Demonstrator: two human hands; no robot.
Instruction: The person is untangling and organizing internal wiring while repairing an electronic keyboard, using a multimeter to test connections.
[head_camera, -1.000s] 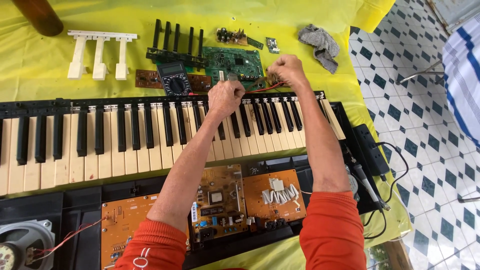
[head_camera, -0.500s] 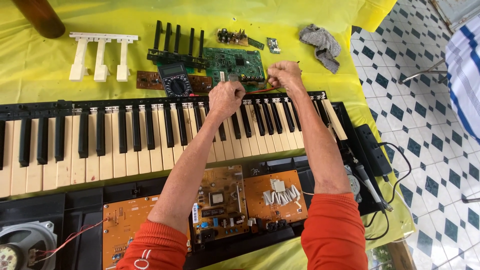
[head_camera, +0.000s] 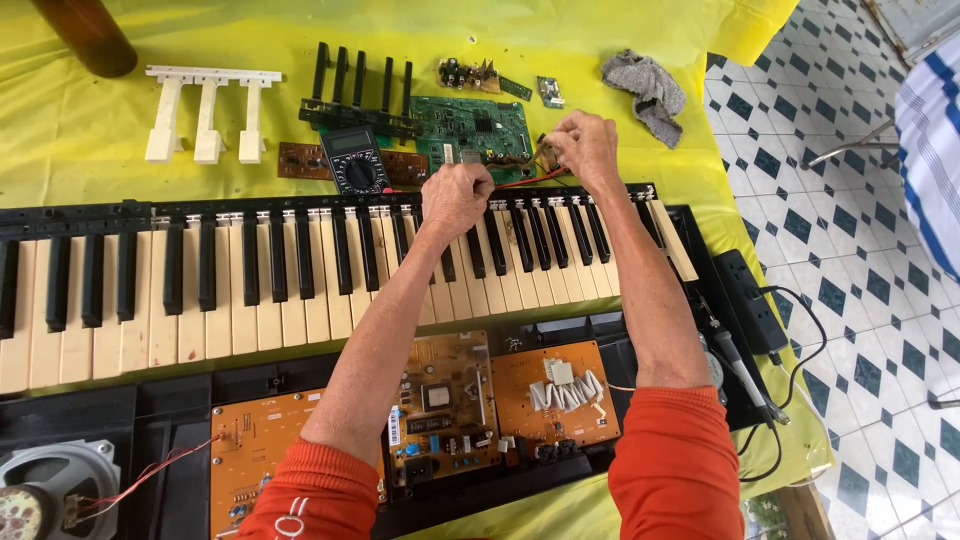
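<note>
Green circuit board (head_camera: 472, 128) lies just beyond the opened keyboard (head_camera: 300, 270), beside the multimeter (head_camera: 357, 162). Left hand (head_camera: 455, 195) fisted around a probe; right hand (head_camera: 585, 148) pinching red wire (head_camera: 520, 180) at its edge. Key strips off, boards bare; reassembly remains.

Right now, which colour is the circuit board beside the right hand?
Green; the circuit board shows best in the head view, beside the right hand.
</note>
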